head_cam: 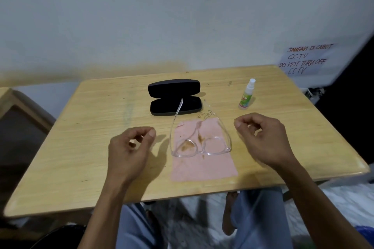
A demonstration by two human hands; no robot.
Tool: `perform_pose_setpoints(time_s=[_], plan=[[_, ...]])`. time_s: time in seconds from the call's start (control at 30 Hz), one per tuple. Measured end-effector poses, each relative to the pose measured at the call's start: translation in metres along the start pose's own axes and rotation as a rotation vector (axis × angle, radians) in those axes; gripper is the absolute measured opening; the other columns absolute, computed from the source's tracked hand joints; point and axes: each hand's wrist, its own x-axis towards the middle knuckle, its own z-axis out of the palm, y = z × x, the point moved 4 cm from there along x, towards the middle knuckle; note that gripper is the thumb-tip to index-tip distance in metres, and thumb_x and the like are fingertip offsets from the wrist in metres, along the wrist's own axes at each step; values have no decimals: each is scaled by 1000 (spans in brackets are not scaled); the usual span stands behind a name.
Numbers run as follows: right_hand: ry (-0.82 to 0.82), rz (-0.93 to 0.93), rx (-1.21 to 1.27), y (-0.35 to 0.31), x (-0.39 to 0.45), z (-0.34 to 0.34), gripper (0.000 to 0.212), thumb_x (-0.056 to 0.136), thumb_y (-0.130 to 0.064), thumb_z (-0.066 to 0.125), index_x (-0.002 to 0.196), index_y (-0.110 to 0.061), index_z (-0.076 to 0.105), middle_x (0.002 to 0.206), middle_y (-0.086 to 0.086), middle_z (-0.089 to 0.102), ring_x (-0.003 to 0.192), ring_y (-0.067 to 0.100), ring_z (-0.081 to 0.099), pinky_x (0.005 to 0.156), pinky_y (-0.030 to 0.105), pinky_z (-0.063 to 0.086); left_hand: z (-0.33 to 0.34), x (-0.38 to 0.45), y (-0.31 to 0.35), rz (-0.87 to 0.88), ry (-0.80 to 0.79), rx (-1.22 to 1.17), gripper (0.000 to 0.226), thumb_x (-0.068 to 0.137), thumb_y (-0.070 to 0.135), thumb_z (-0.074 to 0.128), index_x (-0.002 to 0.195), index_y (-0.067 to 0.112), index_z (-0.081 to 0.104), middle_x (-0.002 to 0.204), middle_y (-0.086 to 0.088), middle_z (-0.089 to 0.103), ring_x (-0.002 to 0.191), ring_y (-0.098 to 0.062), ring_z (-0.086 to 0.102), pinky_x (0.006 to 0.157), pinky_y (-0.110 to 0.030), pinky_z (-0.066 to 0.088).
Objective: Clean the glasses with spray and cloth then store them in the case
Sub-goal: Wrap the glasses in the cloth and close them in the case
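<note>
Where lying on pink cloth (204, 166), clear-framed glasses (200, 145) brown-smeared

Stained clear glasses (200, 143) on pink cloth (202, 166) — hands apart.

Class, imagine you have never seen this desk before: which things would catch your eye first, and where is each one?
Likely first is the clear plastic-framed pair of glasses smeared with brown stains, lying unfolded on a pink cleaning cloth at the table's near middle. Behind it sits an open black hard glasses case, with a small white-capped spray bottle standing to the right. The bare left hand and right hand hover empty on either side.
</note>
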Motion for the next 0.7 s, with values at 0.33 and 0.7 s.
perform_pose_setpoints(time_s=[0.33, 0.7], plan=[[-222, 17, -403, -3, 57, 52, 13, 89, -36, 71, 96, -29, 78, 91, -10, 74, 89, 18, 66, 69, 33, 51, 58, 59, 9, 105, -219, 405, 19, 76, 34, 80, 88, 20, 81, 75, 4, 67, 66, -7, 60, 64, -21, 47], [-247, 48, -253, 2, 56, 52, 10, 87, -27, 76, 79, -22, 76, 74, -13, 71, 70, -4, 61, 62, 23, 48, 67, 62, 3, 69, -238, 388, 19, 83, 28, 73, 71, 14, 74, 72, 1, 69, 66, -19, 66, 66, -35, 55]])
